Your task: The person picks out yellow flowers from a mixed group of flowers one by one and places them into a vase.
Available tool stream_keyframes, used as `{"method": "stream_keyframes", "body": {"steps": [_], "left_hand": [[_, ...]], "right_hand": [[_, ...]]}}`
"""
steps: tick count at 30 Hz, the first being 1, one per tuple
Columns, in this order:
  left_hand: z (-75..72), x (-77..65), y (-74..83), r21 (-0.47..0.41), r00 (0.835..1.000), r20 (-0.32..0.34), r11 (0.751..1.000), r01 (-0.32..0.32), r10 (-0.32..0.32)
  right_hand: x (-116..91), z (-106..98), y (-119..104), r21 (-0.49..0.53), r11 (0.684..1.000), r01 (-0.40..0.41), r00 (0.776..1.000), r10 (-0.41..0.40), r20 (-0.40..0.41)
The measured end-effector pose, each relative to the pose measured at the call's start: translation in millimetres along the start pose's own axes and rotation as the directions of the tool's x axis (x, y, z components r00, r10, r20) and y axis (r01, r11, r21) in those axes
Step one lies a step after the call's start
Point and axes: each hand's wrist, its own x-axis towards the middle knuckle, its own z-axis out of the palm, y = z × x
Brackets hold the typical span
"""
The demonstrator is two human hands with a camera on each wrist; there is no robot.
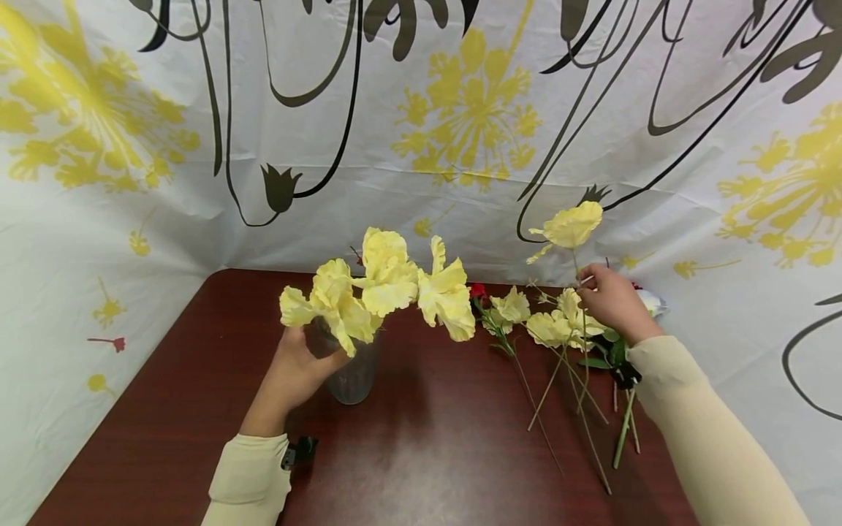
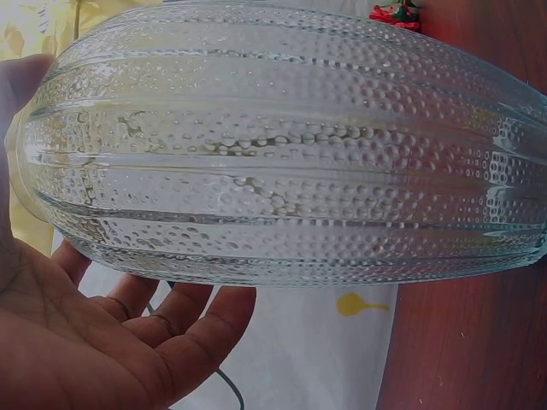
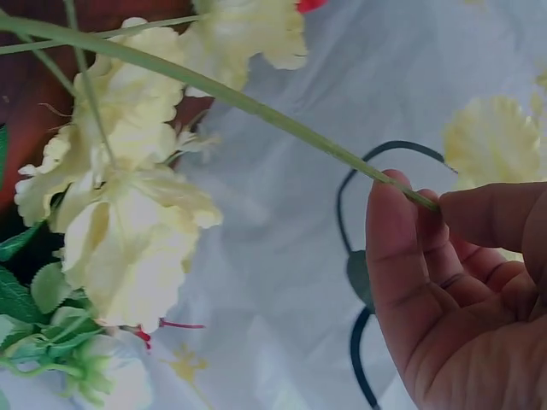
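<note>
A clear dimpled glass vase [image 2: 299,162] stands upright on the table, with several ruffled yellow flowers [image 1: 388,274] spreading over its rim. My left hand [image 1: 302,372] holds the vase near its top, thumb on one side and fingers curved along the other in the left wrist view. On the right, my right hand [image 1: 612,301] pinches the thin green stem [image 3: 282,128] of a single yellow flower [image 1: 571,225] between thumb and fingertips. That flower is raised upright, its bloom above the hand and its long stem hanging down over the other flowers.
Loose yellow flowers [image 1: 559,327], a red flower [image 1: 478,292] and a white flower with green leaves [image 3: 107,371] lie at the table's right. The dark red wooden table [image 1: 434,453] meets a patterned white cloth [image 1: 342,146] at the back.
</note>
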Motion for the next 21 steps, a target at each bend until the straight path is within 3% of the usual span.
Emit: {"method": "stream_keyframes", "body": {"steps": [5, 15, 21], "left_hand": [[-0.4, -0.2, 3.3, -0.004, 1.0, 0.0, 1.0, -0.001, 0.001], [-1.6, -0.1, 3.2, -0.025, 1.0, -0.009, 0.999, -0.022, 0.022], [0.4, 0.5, 0.4, -0.013, 1.0, -0.005, 1.0, -0.022, 0.022]], "right_hand": [[-9.0, -5.0, -9.8, 0.009, 1.0, 0.004, 0.999, -0.004, -0.036], [-18.8, -15.2, -35.0, 0.012, 0.995, 0.095, 0.982, -0.092, -0.165], [-29.2, -15.1, -47.8, 0.127, 0.985, 0.115, 0.974, -0.087, -0.209]]}}
